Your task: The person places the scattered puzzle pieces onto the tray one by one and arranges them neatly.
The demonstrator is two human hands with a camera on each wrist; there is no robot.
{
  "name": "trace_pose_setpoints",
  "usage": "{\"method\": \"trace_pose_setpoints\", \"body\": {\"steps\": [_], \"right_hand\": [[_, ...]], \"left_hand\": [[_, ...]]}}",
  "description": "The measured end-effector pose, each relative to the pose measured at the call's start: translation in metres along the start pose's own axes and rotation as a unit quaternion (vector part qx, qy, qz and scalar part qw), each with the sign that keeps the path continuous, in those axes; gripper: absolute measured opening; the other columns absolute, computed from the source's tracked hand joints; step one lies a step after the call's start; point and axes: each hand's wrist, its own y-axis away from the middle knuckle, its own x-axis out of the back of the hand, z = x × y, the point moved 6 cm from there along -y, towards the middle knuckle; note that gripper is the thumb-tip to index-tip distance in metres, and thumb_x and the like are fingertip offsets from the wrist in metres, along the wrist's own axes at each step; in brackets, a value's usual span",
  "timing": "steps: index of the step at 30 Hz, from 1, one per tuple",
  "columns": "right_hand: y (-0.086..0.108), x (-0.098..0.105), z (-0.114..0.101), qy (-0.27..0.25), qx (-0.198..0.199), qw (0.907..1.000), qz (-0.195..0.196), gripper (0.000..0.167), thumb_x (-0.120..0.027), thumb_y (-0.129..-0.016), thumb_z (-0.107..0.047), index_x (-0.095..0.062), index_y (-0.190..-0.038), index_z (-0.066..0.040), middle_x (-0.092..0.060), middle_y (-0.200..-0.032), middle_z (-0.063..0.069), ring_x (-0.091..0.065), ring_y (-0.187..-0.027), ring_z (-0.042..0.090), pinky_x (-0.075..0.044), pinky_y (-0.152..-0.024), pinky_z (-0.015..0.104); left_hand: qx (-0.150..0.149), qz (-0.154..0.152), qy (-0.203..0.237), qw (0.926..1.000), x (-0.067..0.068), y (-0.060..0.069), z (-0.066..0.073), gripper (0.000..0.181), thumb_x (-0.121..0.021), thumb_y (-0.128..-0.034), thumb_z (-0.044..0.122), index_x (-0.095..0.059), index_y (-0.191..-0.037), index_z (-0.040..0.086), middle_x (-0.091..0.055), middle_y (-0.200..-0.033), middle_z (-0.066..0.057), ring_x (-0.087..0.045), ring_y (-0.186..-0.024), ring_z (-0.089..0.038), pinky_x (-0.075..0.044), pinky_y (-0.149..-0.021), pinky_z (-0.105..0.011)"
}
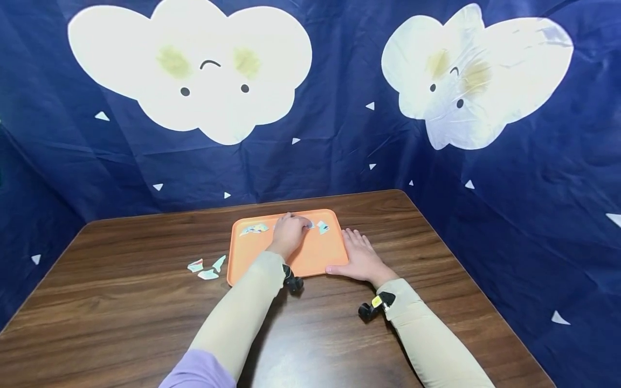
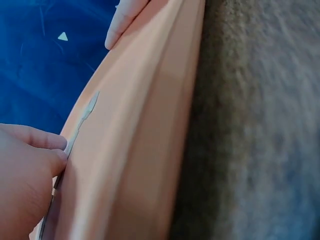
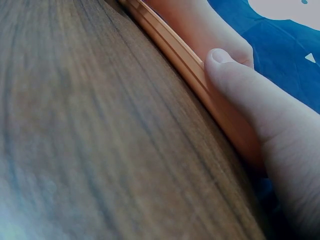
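An orange tray (image 1: 317,253) lies on the table, with a joined group of printed pieces (image 1: 254,229) at its far left and another piece (image 1: 323,227) near its far right corner. Over the tray's far half, my left hand (image 1: 289,233) is bent down, partly hiding the pieces beneath it. The left wrist view shows the left hand (image 2: 25,170) with thumb and a finger pinching the edge of a thin, flat piece (image 2: 85,117). My right hand (image 1: 361,258) rests at the tray's right edge, fingers spread; in the right wrist view its thumb (image 3: 235,75) touches the rim.
Several loose pieces (image 1: 208,274) lie on the brown wooden table (image 1: 121,291) to the left of the tray. Behind and to the right of the table hangs a blue cloth (image 1: 335,161) with white clouds and small triangles.
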Motion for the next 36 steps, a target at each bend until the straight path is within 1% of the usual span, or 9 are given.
{"method": "trace_pose_setpoints", "body": {"steps": [2, 5, 8, 10, 14, 18, 22, 29, 36], "right_hand": [[0.0, 0.0, -0.002, 0.003, 0.003, 1.0, -0.002, 0.126, -0.061, -0.075, -0.083, -0.016, -0.161, -0.003, -0.019, -0.166, 0.02, -0.01, -0.154, 0.036, -0.007, -0.122, 0.053], [-0.001, -0.002, -0.003, 0.008, 0.005, 0.9999, -0.008, 0.126, -0.06, -0.075, -0.083, -0.015, -0.161, -0.002, -0.018, -0.166, 0.02, -0.01, -0.154, 0.037, -0.007, -0.122, 0.053], [-0.002, -0.002, -0.005, 0.01, 0.008, 0.9999, -0.009, 0.127, -0.059, -0.075, -0.084, -0.015, -0.161, -0.002, -0.018, -0.166, 0.021, -0.01, -0.154, 0.037, -0.007, -0.122, 0.053], [-0.001, -0.001, -0.005, 0.007, 0.009, 0.9999, -0.006, 0.127, -0.06, -0.074, -0.084, -0.015, -0.161, -0.002, -0.018, -0.165, 0.021, -0.01, -0.154, 0.038, -0.007, -0.122, 0.054], [0.0, 0.002, -0.005, -0.002, 0.009, 0.9999, 0.005, 0.127, -0.061, -0.074, -0.084, -0.017, -0.16, -0.001, -0.02, -0.165, 0.022, -0.011, -0.154, 0.038, -0.007, -0.122, 0.054], [0.0, 0.001, -0.003, -0.008, 0.011, 0.9999, 0.008, 0.128, -0.061, -0.073, -0.084, -0.017, -0.16, -0.001, -0.02, -0.165, 0.022, -0.011, -0.154, 0.038, -0.007, -0.122, 0.055], [0.001, 0.0, -0.001, -0.009, 0.01, 0.9999, 0.007, 0.129, -0.061, -0.073, -0.085, -0.016, -0.161, -0.003, -0.02, -0.165, 0.021, -0.01, -0.154, 0.037, -0.006, -0.122, 0.054], [0.002, -0.001, -0.002, -0.007, 0.011, 0.9999, 0.006, 0.128, -0.061, -0.073, -0.084, -0.016, -0.161, -0.003, -0.02, -0.165, 0.02, -0.01, -0.154, 0.037, -0.007, -0.122, 0.055], [0.002, 0.001, -0.002, -0.01, 0.011, 0.9998, 0.008, 0.127, -0.063, -0.074, -0.082, -0.017, -0.16, -0.001, -0.019, -0.165, 0.022, -0.011, -0.154, 0.039, -0.007, -0.121, 0.056]], "left_hand": [[0.001, -0.001, 0.008, 1.0, 0.001, 0.003, -0.001, 0.024, -0.065, -0.0994, 0.019, -0.075, -0.12, 0.023, -0.072, -0.123, 0.004, -0.058, -0.117, -0.028, -0.042, -0.103, -0.05], [-0.001, 0.0, 0.0, 1.0, 0.005, 0.008, -0.003, 0.03, -0.066, -0.0995, 0.02, -0.07, -0.129, 0.024, -0.068, -0.131, 0.001, -0.055, -0.124, -0.031, -0.035, -0.109, -0.055], [-0.01, 0.012, -0.023, 0.9996, 0.014, 0.014, -0.003, 0.035, -0.067, -0.0988, 0.023, -0.065, -0.134, 0.024, -0.063, -0.139, -0.001, -0.052, -0.126, -0.033, -0.03, -0.11, -0.057], [-0.017, 0.024, -0.028, 0.9992, 0.023, 0.018, -0.003, 0.036, -0.067, -0.0984, 0.025, -0.064, -0.135, 0.024, -0.06, -0.141, -0.002, -0.051, -0.126, -0.033, -0.029, -0.11, -0.056], [-0.029, 0.043, -0.002, 0.9986, 0.04, 0.03, -0.003, 0.041, -0.066, -0.0987, 0.026, -0.061, -0.139, 0.022, -0.059, -0.142, -0.005, -0.049, -0.126, -0.034, -0.028, -0.108, -0.057], [-0.031, 0.053, 0.029, 0.9977, 0.053, 0.048, -0.009, 0.045, -0.065, -0.0991, 0.028, -0.058, -0.143, 0.021, -0.057, -0.144, -0.006, -0.048, -0.129, -0.037, -0.027, -0.108, -0.06], [-0.028, 0.072, 0.049, 0.9958, 0.063, 0.068, -0.019, 0.042, -0.064, -0.0986, 0.028, -0.06, -0.14, 0.02, -0.059, -0.142, -0.007, -0.05, -0.128, -0.039, -0.029, -0.108, -0.059], [-0.04, 0.13, 0.063, 0.9886, 0.08, 0.104, -0.042, 0.038, -0.066, -0.0961, 0.022, -0.065, -0.133, 0.015, -0.063, -0.135, -0.011, -0.055, -0.121, -0.039, -0.035, -0.102, -0.058], [-0.041, 0.165, 0.068, 0.9831, 0.091, 0.128, -0.073, 0.035, -0.066, -0.095, 0.017, -0.067, -0.13, 0.014, -0.066, -0.13, -0.011, -0.057, -0.117, -0.037, -0.037, -0.098, -0.061]]}}
